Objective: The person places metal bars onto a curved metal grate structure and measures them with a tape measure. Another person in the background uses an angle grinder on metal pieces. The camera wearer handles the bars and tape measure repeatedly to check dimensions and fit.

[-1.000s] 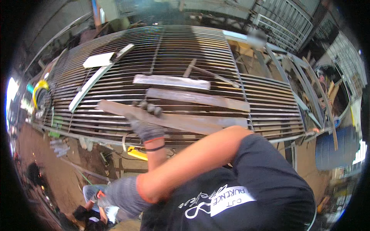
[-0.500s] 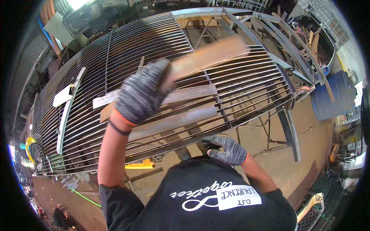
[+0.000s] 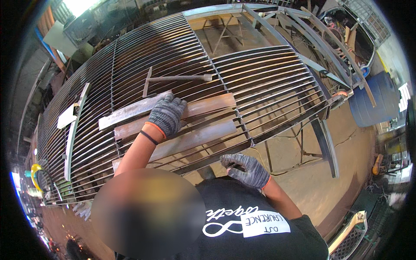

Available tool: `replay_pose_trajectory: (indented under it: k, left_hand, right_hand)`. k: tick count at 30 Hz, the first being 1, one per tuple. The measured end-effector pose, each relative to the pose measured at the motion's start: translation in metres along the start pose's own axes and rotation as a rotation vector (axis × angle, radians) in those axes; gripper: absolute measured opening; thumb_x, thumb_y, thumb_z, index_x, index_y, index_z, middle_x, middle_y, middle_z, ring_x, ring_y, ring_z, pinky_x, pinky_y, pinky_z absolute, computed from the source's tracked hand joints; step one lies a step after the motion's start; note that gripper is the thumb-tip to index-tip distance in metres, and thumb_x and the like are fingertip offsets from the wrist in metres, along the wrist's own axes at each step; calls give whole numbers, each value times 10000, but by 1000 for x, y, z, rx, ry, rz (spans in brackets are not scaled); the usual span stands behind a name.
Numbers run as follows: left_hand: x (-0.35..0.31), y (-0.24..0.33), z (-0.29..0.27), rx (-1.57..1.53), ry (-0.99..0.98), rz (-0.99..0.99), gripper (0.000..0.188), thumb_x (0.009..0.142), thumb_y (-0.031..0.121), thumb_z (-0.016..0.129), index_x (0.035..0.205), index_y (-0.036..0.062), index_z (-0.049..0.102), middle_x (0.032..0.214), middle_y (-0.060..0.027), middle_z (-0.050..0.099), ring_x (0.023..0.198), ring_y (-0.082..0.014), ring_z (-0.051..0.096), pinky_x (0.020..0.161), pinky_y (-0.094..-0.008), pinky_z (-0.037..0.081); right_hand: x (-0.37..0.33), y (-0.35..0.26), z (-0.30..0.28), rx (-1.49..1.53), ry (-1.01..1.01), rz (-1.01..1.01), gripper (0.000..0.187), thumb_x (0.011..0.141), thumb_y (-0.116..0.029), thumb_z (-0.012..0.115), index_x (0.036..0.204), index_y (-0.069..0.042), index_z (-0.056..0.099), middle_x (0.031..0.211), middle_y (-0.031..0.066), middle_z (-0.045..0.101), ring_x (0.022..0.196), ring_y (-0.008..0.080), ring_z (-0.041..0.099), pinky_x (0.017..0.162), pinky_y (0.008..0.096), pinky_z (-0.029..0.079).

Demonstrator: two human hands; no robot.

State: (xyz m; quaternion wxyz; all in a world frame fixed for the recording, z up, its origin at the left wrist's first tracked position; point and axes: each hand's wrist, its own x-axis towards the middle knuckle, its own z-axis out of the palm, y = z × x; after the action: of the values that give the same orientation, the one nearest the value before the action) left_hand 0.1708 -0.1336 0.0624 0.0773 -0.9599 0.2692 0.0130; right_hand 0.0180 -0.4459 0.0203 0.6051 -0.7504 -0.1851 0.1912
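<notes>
My left hand [image 3: 167, 116], in a grey knit glove with an orange cuff, is closed over the middle of a rusty flat metal bar [image 3: 210, 105]. This bar lies across a slatted metal grille [image 3: 268, 82]. A paler flat bar [image 3: 132, 112] lies on its far side, its right end by my fingertips. Another grey flat bar [image 3: 197, 138] rests on the near side, partly behind my wrist. Beyond them lies a T-shaped hammer [image 3: 180, 79] with a metal handle. My right hand [image 3: 246, 170], gloved alike, hangs before my chest with loosely curled fingers, thumb apart, nothing visible in it.
A long narrow metal piece [image 3: 76, 130] with a white plate [image 3: 67, 117] lies on the grille's left. Angled steel frame members [image 3: 323, 54] rise at the far right, near a blue drum [image 3: 375, 102]. A blurred oval hides the lower left.
My left hand has lowered the rusty bar from the air onto the grille, between the other two bars. The hammer shows fully now. My right hand's fingers have curled in more.
</notes>
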Motion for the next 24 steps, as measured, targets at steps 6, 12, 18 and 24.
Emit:
replay_pose_trajectory:
  k: [6, 12, 18, 24]
  left_hand:
    - [13, -11, 7, 8, -93, 28, 306, 793, 211, 678, 1058, 64, 718, 1052, -151, 706, 1076, -360, 620, 937, -451, 504]
    - [17, -14, 30, -30, 51, -43, 107, 794, 191, 668, 786, 110, 738, 793, -152, 716, 834, -366, 707, 753, -475, 559]
    - [-38, -19, 21, -210, 71, -282, 344, 781, 189, 708, 1102, 75, 659, 1041, -163, 722, 986, -364, 700, 841, -465, 576]
    - [-82, -54, 30, -221, 131, -326, 275, 774, 168, 713, 1034, 80, 701, 963, -169, 738, 964, -375, 711, 846, -476, 581]
  right_hand:
    - [51, -27, -18, -382, 225, -258, 310, 896, -152, 754, 1172, -17, 705, 950, 139, 753, 870, 222, 733, 770, 343, 575]
    - [193, -64, -49, -1061, 59, -473, 441, 807, -279, 787, 1180, -61, 698, 1107, 174, 718, 1048, 343, 683, 944, 430, 543]
    - [251, -70, -48, -1352, -530, -172, 635, 705, -344, 839, 1239, -47, 670, 1181, 196, 692, 1102, 374, 656, 992, 432, 524]
    - [255, -64, -56, -1431, -588, -272, 500, 731, -374, 807, 1091, -45, 700, 1052, 205, 701, 1042, 386, 668, 970, 454, 526]
